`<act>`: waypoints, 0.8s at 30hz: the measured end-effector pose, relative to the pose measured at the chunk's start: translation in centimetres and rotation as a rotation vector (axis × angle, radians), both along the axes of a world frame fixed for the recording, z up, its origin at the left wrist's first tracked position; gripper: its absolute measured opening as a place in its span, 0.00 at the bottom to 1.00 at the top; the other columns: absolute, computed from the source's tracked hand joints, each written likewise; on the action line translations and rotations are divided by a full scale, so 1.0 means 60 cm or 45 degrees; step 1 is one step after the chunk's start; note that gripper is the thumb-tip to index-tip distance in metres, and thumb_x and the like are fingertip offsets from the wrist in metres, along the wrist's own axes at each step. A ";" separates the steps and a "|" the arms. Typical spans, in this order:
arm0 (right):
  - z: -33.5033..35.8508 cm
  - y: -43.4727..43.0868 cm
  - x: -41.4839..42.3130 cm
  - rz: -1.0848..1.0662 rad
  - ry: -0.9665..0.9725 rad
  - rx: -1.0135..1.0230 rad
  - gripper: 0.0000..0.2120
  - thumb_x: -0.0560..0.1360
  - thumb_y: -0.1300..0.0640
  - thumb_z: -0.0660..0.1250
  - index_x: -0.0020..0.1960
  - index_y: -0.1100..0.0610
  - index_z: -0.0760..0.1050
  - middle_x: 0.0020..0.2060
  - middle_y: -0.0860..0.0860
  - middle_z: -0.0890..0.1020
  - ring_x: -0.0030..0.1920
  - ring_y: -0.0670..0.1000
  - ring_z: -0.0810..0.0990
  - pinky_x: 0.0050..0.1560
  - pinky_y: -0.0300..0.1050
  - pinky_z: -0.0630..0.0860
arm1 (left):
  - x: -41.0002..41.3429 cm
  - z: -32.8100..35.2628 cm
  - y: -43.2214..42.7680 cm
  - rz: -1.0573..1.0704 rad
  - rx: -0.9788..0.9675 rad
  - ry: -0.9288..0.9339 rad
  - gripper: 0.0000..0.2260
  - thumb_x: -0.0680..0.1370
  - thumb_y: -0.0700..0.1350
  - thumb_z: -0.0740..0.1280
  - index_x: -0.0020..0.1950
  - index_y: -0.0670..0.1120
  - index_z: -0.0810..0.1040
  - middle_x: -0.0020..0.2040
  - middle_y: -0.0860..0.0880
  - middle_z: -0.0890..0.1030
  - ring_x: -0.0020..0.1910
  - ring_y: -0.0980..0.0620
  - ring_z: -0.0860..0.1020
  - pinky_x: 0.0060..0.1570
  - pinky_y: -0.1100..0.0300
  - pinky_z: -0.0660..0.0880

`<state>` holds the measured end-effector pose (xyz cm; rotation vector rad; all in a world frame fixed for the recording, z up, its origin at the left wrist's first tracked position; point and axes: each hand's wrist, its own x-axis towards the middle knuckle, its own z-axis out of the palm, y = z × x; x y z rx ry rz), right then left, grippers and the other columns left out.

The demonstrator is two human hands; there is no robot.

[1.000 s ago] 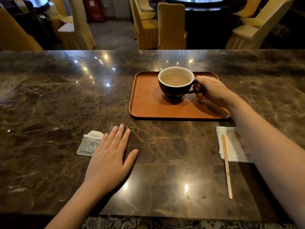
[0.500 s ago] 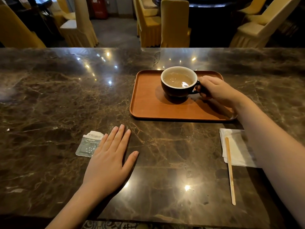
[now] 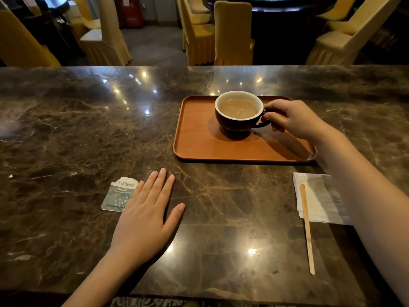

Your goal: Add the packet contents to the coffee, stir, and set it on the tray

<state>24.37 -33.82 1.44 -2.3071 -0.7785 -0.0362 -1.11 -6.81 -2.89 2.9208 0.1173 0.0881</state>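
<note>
Resting on the orange tray (image 3: pixel 199 138), the dark cup (image 3: pixel 238 120) of pale, milky coffee looks set down, with the right hand (image 3: pixel 294 120) curled round its handle, fingers pinched on the loop. The left hand (image 3: pixel 146 216) lies flat and open on the marble counter (image 3: pixel 66 129), holding nothing, its little-finger edge overlapping the torn packet (image 3: pixel 117 196) — while the wooden stirrer (image 3: pixel 307 227) lies across a white napkin (image 3: pixel 318 200) nearer the right forearm. To my eye the placing step is all but finished, and what remains is only a gentle release of the handle, without jogging the full cup.
</note>
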 end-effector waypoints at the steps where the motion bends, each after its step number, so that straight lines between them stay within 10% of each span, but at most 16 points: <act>1: 0.002 -0.001 0.001 0.012 -0.008 -0.006 0.12 0.76 0.59 0.62 0.59 0.54 0.74 0.37 0.40 0.77 0.35 0.45 0.80 0.33 0.28 0.75 | 0.000 0.000 0.001 0.001 -0.004 -0.006 0.31 0.71 0.66 0.36 0.71 0.55 0.39 0.74 0.56 0.40 0.72 0.61 0.35 0.68 0.63 0.33; 18: -0.004 0.008 -0.003 -0.075 0.029 0.061 0.12 0.76 0.59 0.62 0.59 0.56 0.75 0.35 0.44 0.78 0.30 0.37 0.77 0.31 0.28 0.73 | -0.001 -0.006 0.005 -0.006 -0.014 -0.040 0.31 0.71 0.66 0.37 0.71 0.55 0.39 0.74 0.57 0.40 0.72 0.61 0.36 0.68 0.63 0.33; 24: 0.020 0.006 -0.030 -0.199 0.027 0.006 0.19 0.75 0.54 0.64 0.65 0.55 0.69 0.54 0.52 0.79 0.41 0.46 0.79 0.37 0.37 0.74 | 0.003 -0.007 0.009 -0.009 -0.039 -0.037 0.29 0.74 0.66 0.38 0.71 0.55 0.39 0.74 0.56 0.41 0.72 0.61 0.37 0.69 0.61 0.35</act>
